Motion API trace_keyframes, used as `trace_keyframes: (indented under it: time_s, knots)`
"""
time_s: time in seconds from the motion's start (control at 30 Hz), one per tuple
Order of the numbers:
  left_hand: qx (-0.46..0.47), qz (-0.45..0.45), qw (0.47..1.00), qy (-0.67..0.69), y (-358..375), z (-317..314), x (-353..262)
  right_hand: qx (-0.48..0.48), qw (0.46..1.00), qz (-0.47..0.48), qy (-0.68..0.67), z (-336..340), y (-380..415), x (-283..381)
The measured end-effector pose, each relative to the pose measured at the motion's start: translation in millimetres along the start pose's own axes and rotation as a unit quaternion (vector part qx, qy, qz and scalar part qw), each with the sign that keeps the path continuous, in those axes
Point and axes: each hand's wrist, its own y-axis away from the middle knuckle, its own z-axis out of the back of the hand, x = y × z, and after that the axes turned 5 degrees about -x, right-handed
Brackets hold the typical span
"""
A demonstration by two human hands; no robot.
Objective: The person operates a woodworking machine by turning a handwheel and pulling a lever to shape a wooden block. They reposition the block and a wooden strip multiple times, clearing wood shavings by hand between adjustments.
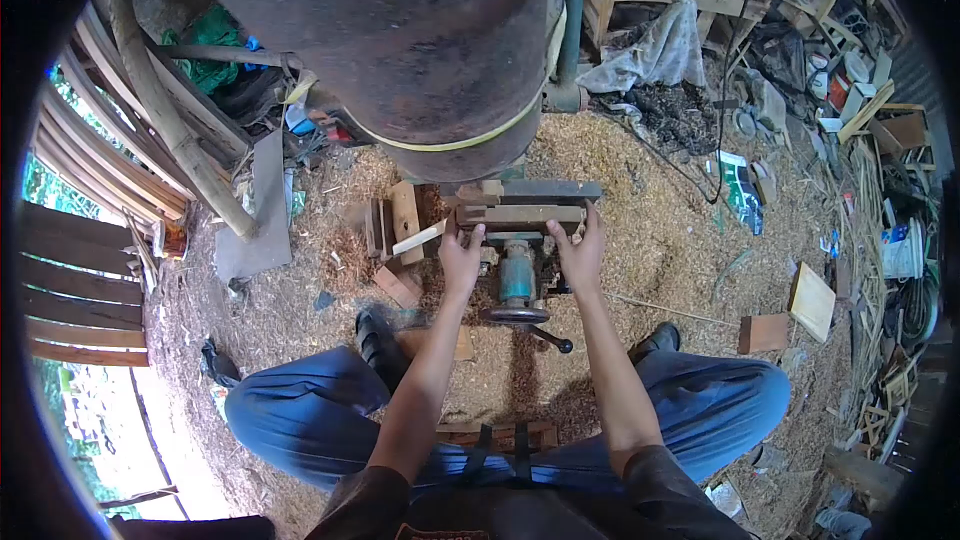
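Note:
A short wooden block [522,214] lies crosswise in front of me, its pale edge facing up. My left hand [460,258] grips its left end, thumb on the near side. On the right end, my right hand [580,250] holds the same block in a matching grip; the fingers of both hands are partly hidden behind it. Just beyond it is a dark flat bar [560,190] of the machine. Below the block stands a greenish metal column [516,275] with a handwheel [515,316] and a crank handle [562,344].
A large rusty drum-shaped machine housing [400,50] with a yellow band hangs over the work area. Wooden offcuts [405,215] lie left of the column. Wood shavings [660,240] cover the floor. At right are a wood block [763,334] and a pale board [812,301].

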Motion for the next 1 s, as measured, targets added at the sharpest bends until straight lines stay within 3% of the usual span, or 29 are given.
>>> trace_keyframes:
  time_s: [0.07, 0.13, 0.2, 0.23, 0.3, 0.37, 0.47, 0.53, 0.6, 0.7, 0.77, 0.83, 0.9, 0.93, 1.0]
  knots:
    - [0.009, 0.009, 1.0, 0.016, -7, 2, -3, -0.013, 1.0, 0.017, 0.014, 13, 7, 25]
    - [0.036, 0.005, 0.994, -0.107, -6, 7, -3, 0.005, 0.999, 0.032, 0.006, 36, 29, 58]
    - [0.03, -0.016, 0.994, -0.1, -4, 5, 1, 0.23, 0.965, 0.118, 0.03, 68, 47, 90]
    - [0.02, -0.042, 0.994, -0.098, -5, 4, -1, 0.229, 0.965, 0.122, 0.035, 72, 60, 92]
    - [0.012, -0.038, 0.997, -0.073, -6, 4, -7, 0.323, 0.889, 0.292, 0.142, 74, 80, 91]
    - [0.01, -0.031, 0.998, -0.052, -5, 4, -8, 0.321, 0.894, 0.284, 0.131, 65, 91, 77]
    - [0.017, -0.004, 0.988, -0.155, -13, 4, -5, 0.315, 0.912, 0.253, 0.074, 56, 93, 57]
    - [-0.008, -0.048, 0.986, -0.161, -9, 2, -3, 0.315, 0.921, 0.225, 0.03, 52, 103, 31]
    - [-0.003, -0.036, 0.987, -0.158, -8, 4, -9, 0.261, 0.961, 0.079, -0.042, 49, 122, -8]
    - [0.007, -0.032, 0.986, -0.161, -12, 7, -17, 0.212, 0.97, 0.119, 0.018, 56, 130, -14]
    - [0.011, -0.038, 0.985, -0.168, -15, 9, -13, 0.172, 0.975, 0.137, 0.017, 69, 107, 38]
    - [0.022, -0.032, 0.988, -0.15, -15, 10, -13, 0.284, 0.911, 0.29, 0.074, 77, 93, 58]
    - [0.044, 0.019, 0.987, -0.154, -12, 15, -37, 0.311, 0.904, 0.284, 0.072, 73, 99, 34]
    - [0.063, 0.068, 0.984, -0.154, -13, 17, -50, 0.258, 0.934, 0.242, 0.05, 67, 111, 13]
    - [0.079, 0.07, 0.979, -0.172, -17, 20, -55, 0.173, 0.968, 0.179, 0.03, 64, 126, -1]
